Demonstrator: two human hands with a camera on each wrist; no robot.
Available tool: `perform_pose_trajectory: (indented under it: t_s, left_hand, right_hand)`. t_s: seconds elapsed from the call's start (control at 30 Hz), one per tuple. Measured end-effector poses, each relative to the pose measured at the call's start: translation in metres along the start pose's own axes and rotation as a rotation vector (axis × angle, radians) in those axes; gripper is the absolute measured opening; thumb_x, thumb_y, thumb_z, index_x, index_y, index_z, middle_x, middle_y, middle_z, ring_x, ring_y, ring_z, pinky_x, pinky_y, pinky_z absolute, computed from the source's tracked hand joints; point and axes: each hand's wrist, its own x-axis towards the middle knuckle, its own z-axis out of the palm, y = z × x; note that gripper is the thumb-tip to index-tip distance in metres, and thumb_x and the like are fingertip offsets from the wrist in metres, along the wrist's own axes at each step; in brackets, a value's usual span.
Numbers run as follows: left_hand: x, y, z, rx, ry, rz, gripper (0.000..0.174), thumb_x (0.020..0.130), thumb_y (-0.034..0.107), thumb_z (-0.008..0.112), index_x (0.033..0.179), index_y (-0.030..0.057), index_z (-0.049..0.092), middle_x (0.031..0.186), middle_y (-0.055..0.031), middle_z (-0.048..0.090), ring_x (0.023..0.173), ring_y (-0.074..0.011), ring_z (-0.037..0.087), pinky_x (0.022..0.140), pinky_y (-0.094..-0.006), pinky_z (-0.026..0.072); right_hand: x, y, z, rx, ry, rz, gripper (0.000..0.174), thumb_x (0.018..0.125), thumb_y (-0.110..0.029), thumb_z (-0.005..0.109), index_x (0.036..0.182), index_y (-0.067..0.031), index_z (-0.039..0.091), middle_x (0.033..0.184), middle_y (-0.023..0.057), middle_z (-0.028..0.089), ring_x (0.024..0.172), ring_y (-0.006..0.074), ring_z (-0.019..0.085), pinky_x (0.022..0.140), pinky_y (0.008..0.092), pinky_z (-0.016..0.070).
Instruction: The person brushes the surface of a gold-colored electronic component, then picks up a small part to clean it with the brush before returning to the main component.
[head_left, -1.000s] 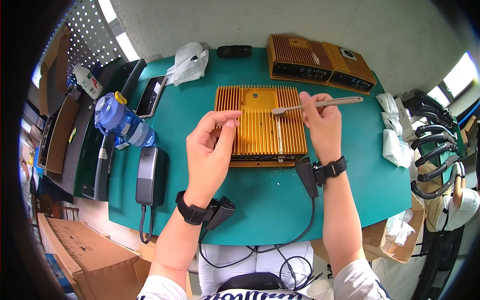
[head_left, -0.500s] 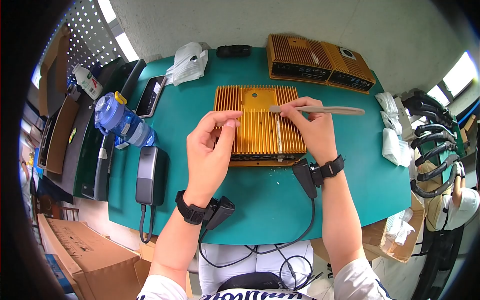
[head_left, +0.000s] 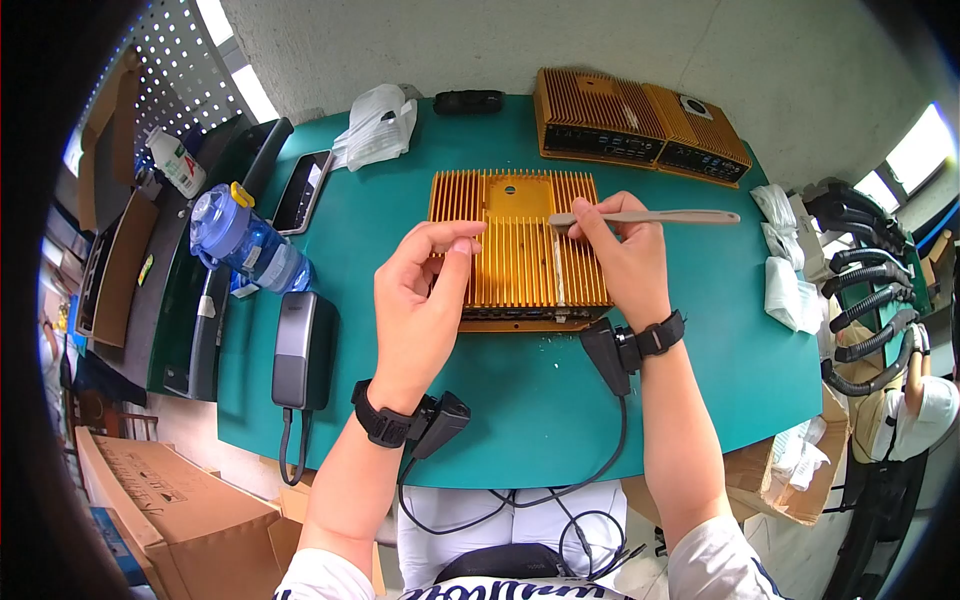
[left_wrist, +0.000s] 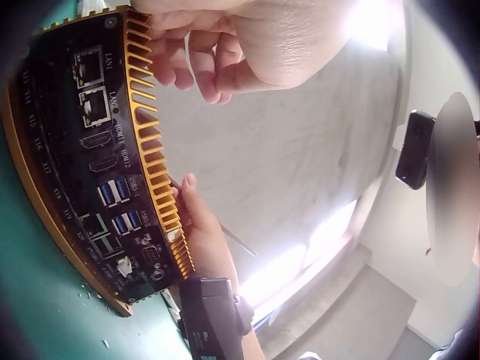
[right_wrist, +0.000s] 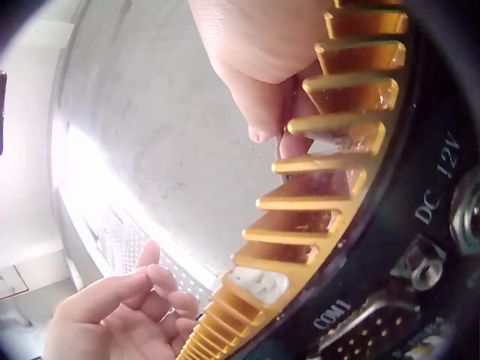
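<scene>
A gold finned metal computer case (head_left: 515,265) lies on the green table (head_left: 720,370), its ports facing the person. My right hand (head_left: 635,265) pinches a beige toothbrush (head_left: 690,216) between thumb and fingers. The brush head sits over the fins, right of the middle, at the upper end of a whitish strip (head_left: 559,280) between two fins. In the right wrist view, white material (right_wrist: 259,283) fills a fin gap at the front edge. My left hand (head_left: 412,300) hovers by the case's left side, fingers loosely curled, holding nothing.
Two more finned cases (head_left: 600,118) stand at the back right. To the left are a blue water bottle (head_left: 250,240), a phone (head_left: 302,192) and a grey power bank (head_left: 303,350). A white plastic bag (head_left: 380,128) lies at the back. White crumbs (head_left: 556,366) lie before the case.
The right hand moved left and the toothbrush turned to lie flatter; in the last half second hand and brush shifted slightly right. The left hand stayed in place.
</scene>
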Motion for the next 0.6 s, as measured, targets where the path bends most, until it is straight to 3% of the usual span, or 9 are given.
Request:
perform_pose_trajectory:
  t_s: [0.6]
  left_hand:
    - [-0.0007, -0.0002, 0.0003, -0.004, -0.002, -0.021, 0.018, 0.099, 0.006, 0.058, 0.111, -0.0025, 0.067, 0.097, 0.0011, 0.063, 0.091, -0.0053, 0.057, 0.083, -0.0203, 0.045]
  right_hand:
    - [0.0017, 0.0053, 0.0027, -0.051, -0.004, -0.068, 0.025, 0.095, -0.016, 0.067, 0.078, -0.0023, 0.055, 0.074, 0.004, 0.062, 0.074, 0.0106, 0.055, 0.074, 0.027, 0.044]
